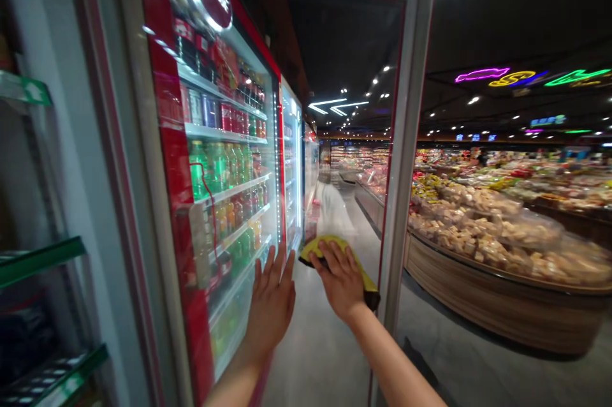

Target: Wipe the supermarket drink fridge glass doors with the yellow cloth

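A framed glass door (pixel 413 50) stands in front of me. My right hand (pixel 338 279) keeps a yellow cloth with a dark edge (pixel 369 282) pressed against the glass, its fingers laid over the cloth. To its left, my left hand (pixel 271 302) is raised with the fingers stretched out and nothing in it. That palm faces the glass; whether it touches the pane I cannot tell. Bottles and cans on lit shelves show in the glass, within a red drinks cooler (pixel 174 305).
At left are shelves with green edge strips (pixel 43 261). A curved wood-sided display stand (pixel 497 295) piled with packaged goods (pixel 478 215) occupies the right side. Grey floor (pixel 444 356) runs between the stand and the door.
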Demonstrator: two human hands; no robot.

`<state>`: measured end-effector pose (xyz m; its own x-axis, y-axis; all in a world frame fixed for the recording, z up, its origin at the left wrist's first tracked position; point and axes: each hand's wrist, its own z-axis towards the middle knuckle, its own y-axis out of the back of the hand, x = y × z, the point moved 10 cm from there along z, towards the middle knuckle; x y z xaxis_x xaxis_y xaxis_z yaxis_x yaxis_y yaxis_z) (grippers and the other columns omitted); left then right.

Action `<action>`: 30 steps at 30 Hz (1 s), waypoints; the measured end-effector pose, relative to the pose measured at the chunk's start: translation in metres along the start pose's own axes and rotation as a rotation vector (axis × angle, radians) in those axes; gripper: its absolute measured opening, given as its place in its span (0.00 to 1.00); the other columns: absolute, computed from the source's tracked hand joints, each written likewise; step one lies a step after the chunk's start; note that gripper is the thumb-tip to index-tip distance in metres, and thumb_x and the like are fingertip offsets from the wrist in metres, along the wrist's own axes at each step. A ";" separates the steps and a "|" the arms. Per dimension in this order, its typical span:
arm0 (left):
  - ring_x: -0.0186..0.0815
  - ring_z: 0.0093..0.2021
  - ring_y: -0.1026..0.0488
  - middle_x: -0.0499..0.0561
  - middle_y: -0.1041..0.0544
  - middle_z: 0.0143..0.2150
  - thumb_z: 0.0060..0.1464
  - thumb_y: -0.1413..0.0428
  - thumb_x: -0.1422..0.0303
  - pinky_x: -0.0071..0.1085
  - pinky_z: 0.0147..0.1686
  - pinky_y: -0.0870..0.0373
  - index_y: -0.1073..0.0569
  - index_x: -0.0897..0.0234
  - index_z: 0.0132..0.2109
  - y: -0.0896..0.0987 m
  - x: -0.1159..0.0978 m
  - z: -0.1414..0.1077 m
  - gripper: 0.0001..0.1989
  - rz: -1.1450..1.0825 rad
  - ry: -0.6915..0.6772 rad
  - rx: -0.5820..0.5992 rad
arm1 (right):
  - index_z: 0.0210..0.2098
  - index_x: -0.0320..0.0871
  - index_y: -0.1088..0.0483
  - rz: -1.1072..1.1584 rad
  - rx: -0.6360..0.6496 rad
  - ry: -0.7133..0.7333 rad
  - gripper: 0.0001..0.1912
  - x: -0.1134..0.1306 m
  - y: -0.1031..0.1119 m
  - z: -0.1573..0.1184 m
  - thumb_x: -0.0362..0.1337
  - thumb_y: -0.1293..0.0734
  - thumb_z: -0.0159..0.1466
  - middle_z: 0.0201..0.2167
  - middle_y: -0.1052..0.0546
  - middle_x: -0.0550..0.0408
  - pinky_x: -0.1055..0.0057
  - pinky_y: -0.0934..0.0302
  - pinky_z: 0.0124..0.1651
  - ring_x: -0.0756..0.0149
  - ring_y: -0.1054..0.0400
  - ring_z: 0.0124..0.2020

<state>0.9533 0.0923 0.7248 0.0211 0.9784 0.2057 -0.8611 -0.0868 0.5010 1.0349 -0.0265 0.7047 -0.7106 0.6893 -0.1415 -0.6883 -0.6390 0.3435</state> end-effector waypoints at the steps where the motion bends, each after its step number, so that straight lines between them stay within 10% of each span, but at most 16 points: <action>1: 0.46 0.77 0.60 0.59 0.52 0.77 0.65 0.54 0.76 0.51 0.74 0.57 0.59 0.61 0.76 0.002 0.003 -0.005 0.37 0.012 -0.011 0.006 | 0.66 0.61 0.36 -0.001 0.001 -0.004 0.29 -0.006 0.001 -0.015 0.28 0.40 0.70 0.66 0.30 0.58 0.52 0.52 0.74 0.59 0.40 0.69; 4: 0.45 0.77 0.60 0.58 0.51 0.77 0.64 0.54 0.75 0.51 0.74 0.58 0.58 0.60 0.76 0.005 0.018 -0.019 0.37 0.034 -0.019 0.014 | 0.69 0.57 0.39 -0.051 -0.061 -0.174 0.31 -0.043 0.011 -0.023 0.27 0.43 0.71 0.67 0.32 0.51 0.46 0.49 0.72 0.53 0.42 0.70; 8: 0.46 0.77 0.60 0.58 0.52 0.77 0.64 0.53 0.76 0.52 0.74 0.58 0.61 0.59 0.76 0.004 0.035 -0.023 0.39 0.049 0.016 0.019 | 0.72 0.50 0.43 -0.088 -0.131 -0.378 0.29 -0.050 0.015 0.031 0.33 0.42 0.73 0.72 0.40 0.42 0.36 0.51 0.69 0.45 0.53 0.74; 14: 0.45 0.77 0.59 0.58 0.51 0.77 0.64 0.53 0.76 0.51 0.74 0.58 0.61 0.60 0.76 0.002 0.046 -0.029 0.39 0.042 0.028 0.034 | 0.65 0.57 0.33 -0.006 0.042 -0.068 0.25 0.010 -0.009 0.017 0.32 0.37 0.70 0.68 0.33 0.53 0.48 0.58 0.74 0.56 0.45 0.71; 20: 0.45 0.76 0.57 0.56 0.50 0.76 0.63 0.52 0.76 0.50 0.74 0.56 0.58 0.58 0.76 0.012 0.079 -0.045 0.39 0.032 0.018 -0.004 | 0.71 0.53 0.42 -0.069 -0.067 -0.276 0.30 -0.034 0.002 0.020 0.28 0.42 0.71 0.72 0.40 0.47 0.42 0.53 0.72 0.51 0.51 0.74; 25: 0.45 0.76 0.56 0.56 0.48 0.76 0.63 0.53 0.76 0.52 0.73 0.55 0.59 0.56 0.76 0.014 0.093 -0.048 0.39 0.030 0.004 -0.013 | 0.70 0.52 0.41 -0.081 -0.043 -0.223 0.28 0.027 -0.010 0.074 0.32 0.41 0.72 0.73 0.43 0.46 0.40 0.56 0.72 0.48 0.54 0.75; 30: 0.44 0.76 0.56 0.58 0.47 0.75 0.62 0.53 0.77 0.52 0.73 0.55 0.60 0.59 0.76 0.021 0.111 -0.066 0.40 0.049 -0.007 -0.009 | 0.65 0.58 0.33 -0.077 0.087 -0.031 0.31 0.060 -0.022 0.020 0.25 0.39 0.68 0.68 0.33 0.54 0.48 0.56 0.74 0.58 0.43 0.70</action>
<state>0.9039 0.2115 0.7032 -0.0181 0.9717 0.2357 -0.8655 -0.1332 0.4828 1.0102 0.0352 0.7069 -0.6505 0.7462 -0.1417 -0.7241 -0.5530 0.4122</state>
